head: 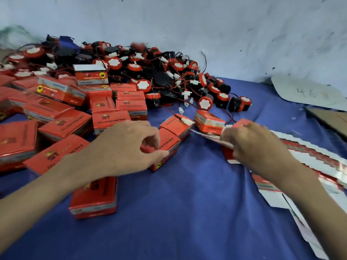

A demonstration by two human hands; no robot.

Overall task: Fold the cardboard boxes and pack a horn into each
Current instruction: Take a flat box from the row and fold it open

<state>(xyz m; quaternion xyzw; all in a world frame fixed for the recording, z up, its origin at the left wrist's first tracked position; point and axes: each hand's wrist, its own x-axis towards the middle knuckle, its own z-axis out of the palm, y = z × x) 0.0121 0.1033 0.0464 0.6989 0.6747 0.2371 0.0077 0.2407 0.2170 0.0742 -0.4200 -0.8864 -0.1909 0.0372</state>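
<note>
Head view, the only feed I have: my left hand [124,149] is narrowed down, thumb and curled fingers pinching the near end of a red box [170,145] that sits on the blue-covered surface [187,212], just right of centre. My right hand [257,147] lies over the top flat blank [210,136] at the far end of a fanned row of unfolded blanks [323,156] running off to the right. Its fingers bend down onto the card, but the hand is blurred, so I cannot tell whether it grips or only presses.

Between the two hands, a little farther back, stands a partly opened box [209,121]. The pile of horns [165,76], black bodies with red-and-white faces and thin red wires, is heaped against the wall [187,19] beyond my hands. The packed boxes [56,109] are stacked loosely to the left, and one more closed box [93,196] lies under my left forearm. A brown cardboard sheet [330,119] rests at the far right edge.
</note>
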